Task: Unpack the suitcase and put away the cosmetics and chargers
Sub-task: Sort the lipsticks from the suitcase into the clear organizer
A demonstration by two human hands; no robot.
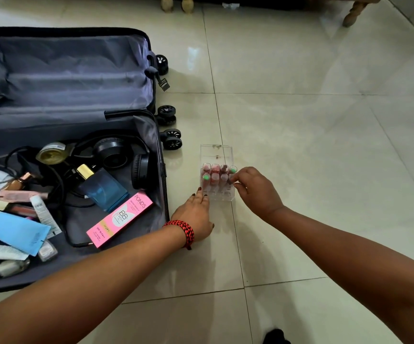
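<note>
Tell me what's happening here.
A person is loading a clear acrylic lipstick organiser on the tiled floor beside an open dark suitcase. The left hand steadies the organiser's near corner with straight fingers; the right hand pinches a lipstick tube in its near row. Black headphones, a blue perfume bottle and a pink BB cream box lie in the suitcase.

Glossy tiled floor [325, 145] under open suitcase [64, 78] and clear lipstick organizer [215, 155]

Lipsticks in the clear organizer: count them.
8 lipsticks: four in the back row, four in the front row, the rightmost pinched by the right hand. Others may be hidden.
</note>
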